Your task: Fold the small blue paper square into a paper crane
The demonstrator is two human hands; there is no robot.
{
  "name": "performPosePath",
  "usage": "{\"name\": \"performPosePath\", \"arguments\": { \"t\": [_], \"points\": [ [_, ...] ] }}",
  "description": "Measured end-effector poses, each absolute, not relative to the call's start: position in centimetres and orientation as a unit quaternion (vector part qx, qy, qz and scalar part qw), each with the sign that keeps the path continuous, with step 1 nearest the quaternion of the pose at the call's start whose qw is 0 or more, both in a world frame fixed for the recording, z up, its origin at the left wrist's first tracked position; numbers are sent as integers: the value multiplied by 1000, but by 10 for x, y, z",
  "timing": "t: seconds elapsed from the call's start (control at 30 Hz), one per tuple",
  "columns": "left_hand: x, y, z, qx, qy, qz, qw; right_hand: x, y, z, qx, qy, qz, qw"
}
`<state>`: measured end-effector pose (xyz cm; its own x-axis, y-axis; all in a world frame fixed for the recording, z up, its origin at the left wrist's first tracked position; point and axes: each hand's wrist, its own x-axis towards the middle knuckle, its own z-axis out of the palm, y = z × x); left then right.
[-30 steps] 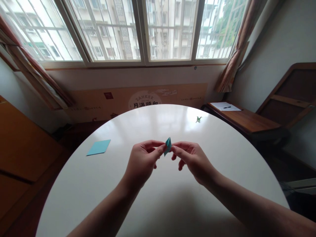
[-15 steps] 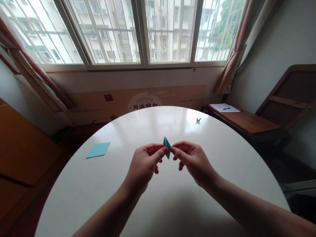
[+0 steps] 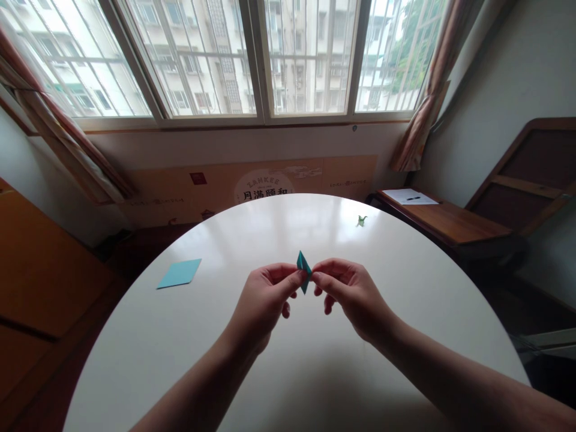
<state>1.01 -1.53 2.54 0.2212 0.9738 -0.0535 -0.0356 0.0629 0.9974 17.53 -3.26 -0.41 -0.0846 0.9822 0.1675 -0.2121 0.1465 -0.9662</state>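
Observation:
A small teal piece of folded origami paper (image 3: 303,262), narrow and diamond-shaped, stands roughly upright above the table between my hands. My left hand (image 3: 269,294) pinches it between thumb and fingers from the left. From the right, the thumb and index finger of my right hand (image 3: 348,288) close on its edge near the middle. The fingertips cover part of the folds. Flat on the table to the left lies a light-blue square of paper (image 3: 180,273), apart from both hands.
The round white table (image 3: 288,372) fills the foreground. Near its far right edge is a small green folded figure (image 3: 361,221). Beyond it, a wooden surface (image 3: 472,223) carries a white sheet (image 3: 400,197) with a pen (image 3: 413,198). Barred windows stand behind.
The folded paper has tilted slightly and sits a touch lower between my fingers. Both hands keep their pinch with only tiny shifts. Everything else stays put.

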Motion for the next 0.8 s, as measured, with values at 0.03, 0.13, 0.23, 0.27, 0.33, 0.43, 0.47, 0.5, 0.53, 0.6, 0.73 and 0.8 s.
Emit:
{"name": "performPosePath", "arguments": {
  "t": [0.03, 0.13, 0.23, 0.27, 0.33, 0.43, 0.47, 0.5, 0.53, 0.6, 0.73, 0.8],
  "points": [
    [10, -15, 26, 526, 445, 438, 578, 176, -33, -3, -368, -500, 551, 559],
    [9, -15, 28, 526, 436, 432, 589, 177, -32, -2, -337, -464, 613, 544],
    [9, -15, 28, 536, 419, 428, 595, 177, -30, -1, -316, -446, 646, 533],
    [9, -16, 28, 541, 414, 429, 593, 177, -30, -1, -311, -444, 649, 534],
    [9, -17, 28, 553, 408, 434, 582, 177, -29, -2, -302, -445, 650, 537],
    [9, -20, 27, 571, 412, 444, 554, 177, -29, -4, -292, -453, 645, 542],
    [9, -21, 27, 576, 416, 449, 541, 177, -29, -5, -293, -457, 638, 546],
    [10, -21, 27, 582, 420, 453, 529, 177, -29, -7, -296, -462, 629, 551],
    [10, -22, 27, 587, 423, 456, 518, 177, -29, -8, -300, -467, 619, 555],
    [10, -22, 27, 596, 424, 457, 506, 178, -29, -9, -312, -476, 598, 564],
    [8, -20, 29, 600, 419, 440, 520, 178, -30, -10, -331, -481, 572, 576],
    [7, -18, 29, 597, 415, 428, 537, 178, -30, -10, -336, -478, 566, 582]
  ]
}}
